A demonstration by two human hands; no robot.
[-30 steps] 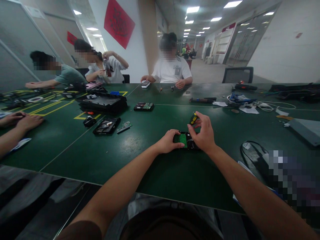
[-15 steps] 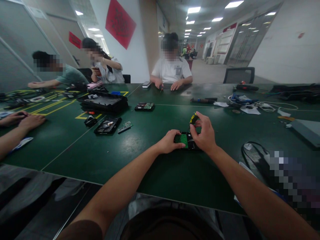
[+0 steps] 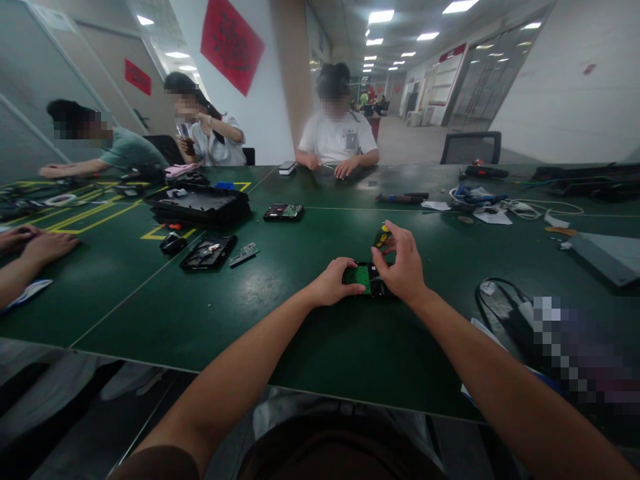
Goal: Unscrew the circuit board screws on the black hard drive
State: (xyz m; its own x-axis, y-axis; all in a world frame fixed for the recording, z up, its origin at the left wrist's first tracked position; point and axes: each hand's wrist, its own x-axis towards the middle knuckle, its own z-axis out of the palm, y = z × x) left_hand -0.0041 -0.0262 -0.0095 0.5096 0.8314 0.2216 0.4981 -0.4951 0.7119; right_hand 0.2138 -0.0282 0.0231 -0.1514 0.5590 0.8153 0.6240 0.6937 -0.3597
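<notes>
The left hand grasps the left end of a black device with a green board, which lies on the tabletop. Above the device, the right hand pinches a tilted yellow-and-black screwdriver, its tip unclear. Leftward lie a loose circuit board and, just beside it, a black casing.

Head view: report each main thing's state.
Yellow-and-black screwdriver: tilted, held in right hand
Black rectangular device with green board: board exposed, gripped by left hand
Black square housing: open, lying flat
Narrow green circuit board: loose, beside housing
Large black tray: open-topped
</notes>
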